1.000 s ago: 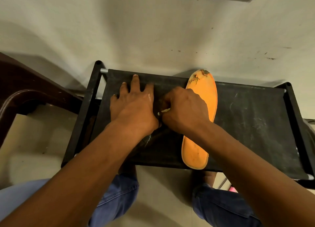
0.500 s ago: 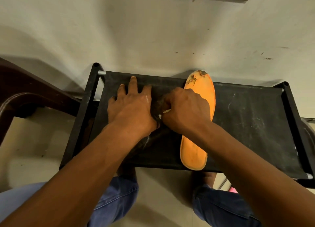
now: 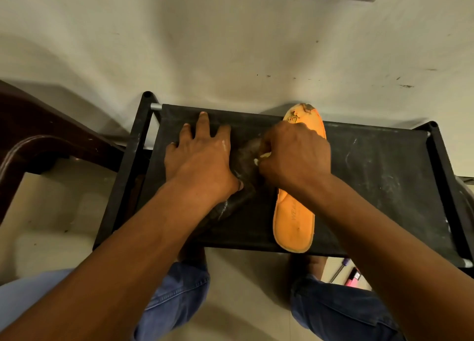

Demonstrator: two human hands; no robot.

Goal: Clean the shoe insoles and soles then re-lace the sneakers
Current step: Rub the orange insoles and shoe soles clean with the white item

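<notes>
Left hand (image 3: pixel 198 158) is spread flat, fingers straight, pinning a dark insole (image 3: pixel 237 187) that's hard to make out against the black fabric shelf (image 3: pixel 384 181) of a low rack. Right hand (image 3: pixel 295 156) is curled tight around something small and pale, too hidden to name, right beside the left hand and touching that dark insole. Under the right wrist lies an orange foam insole (image 3: pixel 295 220), toe end worn and flaking, heel toward the person's jeans (image 3: pixel 177 297).
</notes>
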